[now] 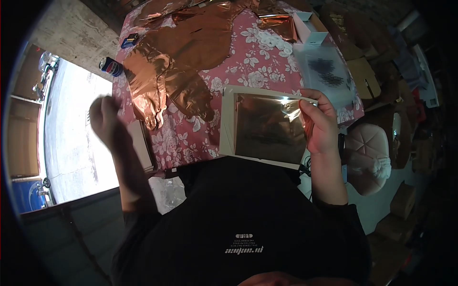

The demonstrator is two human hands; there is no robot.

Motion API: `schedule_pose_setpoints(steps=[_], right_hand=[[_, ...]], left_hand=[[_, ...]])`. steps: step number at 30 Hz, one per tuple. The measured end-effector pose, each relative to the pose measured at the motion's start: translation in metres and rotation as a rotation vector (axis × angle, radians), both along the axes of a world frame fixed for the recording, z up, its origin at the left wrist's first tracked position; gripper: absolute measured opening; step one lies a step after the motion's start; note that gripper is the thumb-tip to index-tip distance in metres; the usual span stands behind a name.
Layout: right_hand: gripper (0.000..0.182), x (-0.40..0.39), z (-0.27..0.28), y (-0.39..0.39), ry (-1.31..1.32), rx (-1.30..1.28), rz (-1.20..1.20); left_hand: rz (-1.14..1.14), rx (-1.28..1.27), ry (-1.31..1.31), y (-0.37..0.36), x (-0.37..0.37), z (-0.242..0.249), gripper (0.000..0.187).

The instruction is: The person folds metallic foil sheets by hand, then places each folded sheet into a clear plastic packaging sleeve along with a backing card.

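My right hand (320,121) grips the right edge of a pale card (228,119), thumb on top. On the card lies a shiny copper-coloured foil sheet (269,128), its right side under my thumb. My left hand (106,119) is raised off the table's left edge, blurred, so its fingers cannot be made out. Near it is a stack of pale cards (139,143) at the table's edge. A large crumpled spread of copper foil (191,52) covers the table's far left part.
The table has a pink floral cloth (260,71). A Pepsi can (110,66) and a small blue box (129,41) stand on the left. At the right are a white open box (310,28) and a clear plastic sleeve (324,71). A padded stool (366,152) stands beyond.
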State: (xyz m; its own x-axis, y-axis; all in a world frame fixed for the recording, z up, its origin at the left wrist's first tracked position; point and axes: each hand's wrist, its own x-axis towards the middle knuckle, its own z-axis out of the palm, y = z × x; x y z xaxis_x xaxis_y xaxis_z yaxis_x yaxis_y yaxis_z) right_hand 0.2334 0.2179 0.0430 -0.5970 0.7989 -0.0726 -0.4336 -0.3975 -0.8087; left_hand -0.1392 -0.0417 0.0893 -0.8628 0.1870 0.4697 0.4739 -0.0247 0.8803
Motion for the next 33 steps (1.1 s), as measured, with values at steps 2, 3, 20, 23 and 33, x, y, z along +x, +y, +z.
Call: schedule_pose_setpoints(steps=[2,3,20,23,33], right_hand=[[0.023,-0.003,0.001,-0.001,0.033,0.029,-0.007],[0.023,-0.002,0.001,0.0,0.028,0.023,-0.005],[0.026,-0.033,-0.001,0.004,0.031,0.043,0.176],[0.024,-0.037,-0.002,-0.001,0.063,-0.009,0.207],[0.024,-0.032,-0.002,-0.024,0.109,-0.075,0.337]], left_hand=[[0.065,-0.362,0.14,-0.042,0.034,-0.008,0.015],[-0.118,-0.472,0.284,-0.073,0.041,-0.035,0.01],[-0.146,-1.855,-0.444,-0.354,0.135,-0.271,0.04],[-0.171,-1.399,0.093,-0.267,0.111,-0.203,0.033],[-0.786,-0.452,-0.017,-0.078,0.112,-0.071,0.051]])
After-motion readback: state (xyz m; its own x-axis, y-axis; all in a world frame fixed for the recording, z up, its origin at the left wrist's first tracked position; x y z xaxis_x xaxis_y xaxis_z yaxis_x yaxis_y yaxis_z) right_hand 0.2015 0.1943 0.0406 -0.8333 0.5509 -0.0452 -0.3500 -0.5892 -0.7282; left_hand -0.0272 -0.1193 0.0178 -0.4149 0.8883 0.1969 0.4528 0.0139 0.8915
